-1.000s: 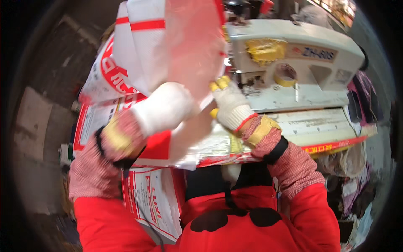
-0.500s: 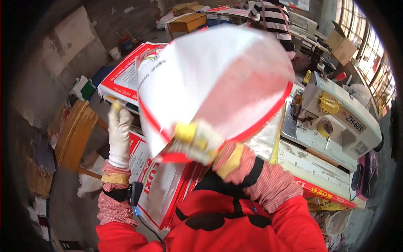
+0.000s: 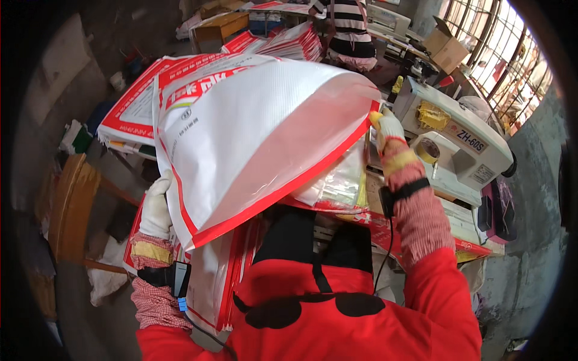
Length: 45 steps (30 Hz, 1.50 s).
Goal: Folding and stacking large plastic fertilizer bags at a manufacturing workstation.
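Observation:
A large white plastic sack (image 3: 259, 108) with red borders and print spreads in front of me, its mouth gaping toward me and showing a pale pink inside. At the sack's right corner my right hand (image 3: 388, 127), in a white glove with yellow fingertips, is closed on the red-edged rim. My left hand (image 3: 156, 207), gloved in white, is curled against the sack's left edge; part of its fingers is hidden there. Below the sack, close to my body, lies a stack of similar flat sacks (image 3: 211, 283).
A white sewing machine (image 3: 460, 135) with a roll of tape (image 3: 428, 150) stands on the right. More stacked sacks (image 3: 129, 114) lie at the far left, beyond a wooden stool (image 3: 72, 204). Another person in a striped top (image 3: 349, 21) is at the back.
My right hand has moved right and up from the sack's near rim to its right corner. My left hand has come down to the left edge. The sack has spread flatter, and the view has shifted.

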Available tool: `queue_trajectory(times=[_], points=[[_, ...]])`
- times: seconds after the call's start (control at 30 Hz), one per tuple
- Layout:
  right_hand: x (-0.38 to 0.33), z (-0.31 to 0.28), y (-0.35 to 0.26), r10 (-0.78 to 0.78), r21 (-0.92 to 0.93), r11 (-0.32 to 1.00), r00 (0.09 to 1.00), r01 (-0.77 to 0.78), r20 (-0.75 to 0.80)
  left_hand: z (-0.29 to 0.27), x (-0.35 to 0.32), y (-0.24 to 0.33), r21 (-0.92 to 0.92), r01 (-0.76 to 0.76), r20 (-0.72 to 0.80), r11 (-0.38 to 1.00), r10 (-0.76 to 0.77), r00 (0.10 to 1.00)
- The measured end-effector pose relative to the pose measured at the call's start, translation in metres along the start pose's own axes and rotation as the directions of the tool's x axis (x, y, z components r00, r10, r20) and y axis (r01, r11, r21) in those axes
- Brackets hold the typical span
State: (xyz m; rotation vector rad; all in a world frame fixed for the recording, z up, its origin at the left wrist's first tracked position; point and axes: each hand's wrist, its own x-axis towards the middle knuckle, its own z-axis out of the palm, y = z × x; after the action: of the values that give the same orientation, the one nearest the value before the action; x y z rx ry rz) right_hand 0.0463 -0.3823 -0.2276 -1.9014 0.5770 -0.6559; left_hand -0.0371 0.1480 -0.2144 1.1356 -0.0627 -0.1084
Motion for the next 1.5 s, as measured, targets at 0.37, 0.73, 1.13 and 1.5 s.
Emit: queue_trajectory(times=[0.37,0.73,1.13,1.5], points=[[-0.142,-0.023,-0.125,-0.892,-0.129,0.417,0.378,0.9,-0.249,-0.058,-0.027,0.023,0.122,0.003,-0.117,0.992,0.011,0.993],[-0.177,-0.086,0.024,-0.191,0.47,0.631,0.463,-0.617,0.866,-0.064,-0.109,-0.015,0.356,0.15,-0.155,0.922,-0.1,0.983],[-0.213,0.185,0.062,-0.126,0.267,0.623,0.243,-0.736,0.962,-0.168,-0.292,-0.154,-0.05,0.17,-0.744,0.984,-0.15,0.651],[-0.284,0.398,0.117,0.574,-0.238,0.424,0.056,-0.874,0.817,-0.248,-0.307,-0.285,0.216,0.774,-0.976,0.596,0.121,0.18]])
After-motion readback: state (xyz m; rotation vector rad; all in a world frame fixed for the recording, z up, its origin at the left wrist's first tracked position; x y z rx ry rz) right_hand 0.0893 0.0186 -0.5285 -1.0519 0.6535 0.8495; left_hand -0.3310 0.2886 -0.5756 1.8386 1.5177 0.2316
